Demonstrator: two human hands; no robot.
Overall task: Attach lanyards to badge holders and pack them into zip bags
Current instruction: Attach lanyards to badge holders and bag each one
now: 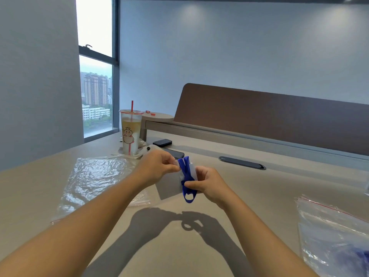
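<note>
Just below the centre of the frame, both hands hold a small clear badge holder (190, 169) with a folded blue lanyard (186, 176) above the tabletop (279, 188). The left hand (157, 166) has its grip narrowed to a pinch at the holder's upper left edge, thumb and fingers pressed together. The right hand (207, 184) pinches the lanyard lower down, its loop hanging free below the fingers. A large clear plastic bag (93, 176) lies flat at left. Zip bags (335, 232) with red seals lie at lower right, something blue inside one. A drink cup (129, 132) with a red straw stands at upper left, beside two dark phones (162, 142).
</note>
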